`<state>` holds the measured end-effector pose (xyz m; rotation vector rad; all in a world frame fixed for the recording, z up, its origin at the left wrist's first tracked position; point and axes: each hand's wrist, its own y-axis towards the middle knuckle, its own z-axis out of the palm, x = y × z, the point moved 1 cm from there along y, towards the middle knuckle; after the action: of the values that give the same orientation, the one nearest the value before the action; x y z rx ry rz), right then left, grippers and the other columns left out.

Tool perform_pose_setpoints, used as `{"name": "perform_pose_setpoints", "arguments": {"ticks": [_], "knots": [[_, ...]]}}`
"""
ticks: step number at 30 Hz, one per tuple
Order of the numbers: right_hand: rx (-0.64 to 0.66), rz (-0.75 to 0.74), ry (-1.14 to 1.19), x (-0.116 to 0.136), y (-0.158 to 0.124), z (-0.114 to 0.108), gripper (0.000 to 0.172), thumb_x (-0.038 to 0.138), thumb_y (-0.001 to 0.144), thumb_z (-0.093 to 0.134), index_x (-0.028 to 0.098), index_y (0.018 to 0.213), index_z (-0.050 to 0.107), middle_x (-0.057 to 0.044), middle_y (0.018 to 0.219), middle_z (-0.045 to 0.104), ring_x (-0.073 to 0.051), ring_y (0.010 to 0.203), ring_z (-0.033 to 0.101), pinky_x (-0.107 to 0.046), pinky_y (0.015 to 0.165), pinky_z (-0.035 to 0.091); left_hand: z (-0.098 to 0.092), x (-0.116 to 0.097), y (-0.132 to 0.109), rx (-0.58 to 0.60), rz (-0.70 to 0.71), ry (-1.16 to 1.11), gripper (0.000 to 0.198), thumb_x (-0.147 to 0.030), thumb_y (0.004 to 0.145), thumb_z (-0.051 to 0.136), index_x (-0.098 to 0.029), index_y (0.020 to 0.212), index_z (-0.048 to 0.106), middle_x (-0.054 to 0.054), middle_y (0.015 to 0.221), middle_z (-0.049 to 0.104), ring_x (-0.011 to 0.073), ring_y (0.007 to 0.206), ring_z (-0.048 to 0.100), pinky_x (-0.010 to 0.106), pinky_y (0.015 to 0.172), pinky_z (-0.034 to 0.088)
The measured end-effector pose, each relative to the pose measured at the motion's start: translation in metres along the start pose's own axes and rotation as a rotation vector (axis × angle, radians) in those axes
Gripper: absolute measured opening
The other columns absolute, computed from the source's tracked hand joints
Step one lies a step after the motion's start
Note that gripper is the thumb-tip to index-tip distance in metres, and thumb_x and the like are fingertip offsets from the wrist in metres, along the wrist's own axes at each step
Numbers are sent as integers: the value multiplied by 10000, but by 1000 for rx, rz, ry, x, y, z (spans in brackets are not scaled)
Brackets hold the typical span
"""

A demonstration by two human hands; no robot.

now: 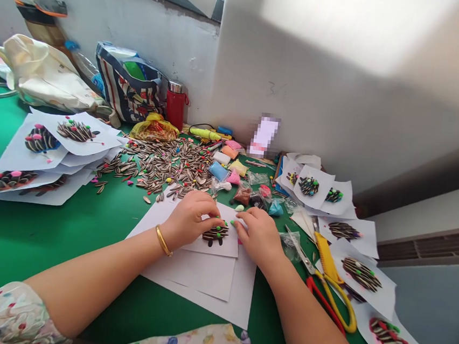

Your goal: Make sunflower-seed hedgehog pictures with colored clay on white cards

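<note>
My left hand (190,217), with a gold bangle at the wrist, rests curled on a white paper square (222,245), its fingertips pressed on a small dark clay-and-sunflower-seed figure (215,234). My right hand (259,234) lies just right of that figure, fingers bent and pinched at its edge. Whether the pinch holds a seed is too small to see. Both hands sit on a stack of white sheets (207,278) over the green table (45,230).
A heap of sunflower seeds (165,166) lies behind the hands, with small coloured clay packets (230,169) beside it. Finished seed figures on paper lie at the left (41,140) and right (360,274). Yellow-handled scissors (334,287) lie at right. Bags (128,84) and a red flask (176,104) stand against the wall.
</note>
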<state>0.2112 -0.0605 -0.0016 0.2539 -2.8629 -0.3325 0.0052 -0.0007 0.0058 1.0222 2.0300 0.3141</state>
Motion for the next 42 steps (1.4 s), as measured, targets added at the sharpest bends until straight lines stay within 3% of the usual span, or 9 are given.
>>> {"name": "perform_pose_setpoints", "arguments": {"ticks": [5,10,12,21,24,27,33,38,42], "knots": [[-61,-19,79,1,-1,-1,181,263,911,579,201,1010,717,-77,956,670,-232,924,597,-350,815,442,-2,-1,1,69,-16,61,423,-382,995,414,-184,672,601,26,698,598,179,743,541,326,733,410],[-112,-30,111,2,-3,-1,192,270,919,561,201,1010,716,-79,968,676,-227,923,597,-354,825,442,1,1,1,51,-42,50,184,-296,954,524,-192,907,668,41,882,666,192,884,587,335,811,438],[-116,-28,112,2,-3,-1,189,263,916,562,200,1003,717,-79,967,676,-225,917,596,-353,825,440,4,2,0,44,-15,54,180,-255,960,512,-205,977,684,44,924,689,191,910,606,340,829,444],[-33,-19,77,4,-2,0,236,119,845,560,208,992,721,-64,963,677,-226,923,595,-342,818,427,4,4,-1,38,-49,53,148,-328,822,723,-199,782,664,13,820,686,189,844,615,348,812,444],[16,-31,70,5,-3,1,272,86,821,546,221,980,720,-57,959,679,-213,919,600,-326,822,429,4,3,-1,28,-24,47,89,-292,864,671,-209,835,686,25,849,698,197,872,621,354,827,444],[75,-48,52,6,-3,1,207,146,838,574,231,961,717,-49,924,680,-205,889,607,-312,789,430,3,2,0,46,-11,50,163,-279,935,558,-211,887,698,37,872,701,195,884,619,351,827,439],[98,-21,-20,4,-2,1,182,176,860,595,235,988,710,-57,952,688,-214,908,605,-312,774,418,-2,2,3,88,-83,95,407,-341,984,436,-183,646,599,27,685,598,174,722,551,319,698,413],[79,-11,-16,3,-2,1,201,190,872,599,231,1038,704,-66,1010,692,-227,961,603,-327,810,427,0,8,3,28,-100,31,156,-280,923,567,-195,871,687,32,864,687,184,861,607,322,792,440],[-5,-21,34,4,-3,0,227,180,887,568,215,1067,702,-77,1037,690,-233,969,604,-345,840,437,1,9,3,71,-106,29,212,-297,944,535,-199,842,693,34,847,689,181,835,615,324,775,448]]}}
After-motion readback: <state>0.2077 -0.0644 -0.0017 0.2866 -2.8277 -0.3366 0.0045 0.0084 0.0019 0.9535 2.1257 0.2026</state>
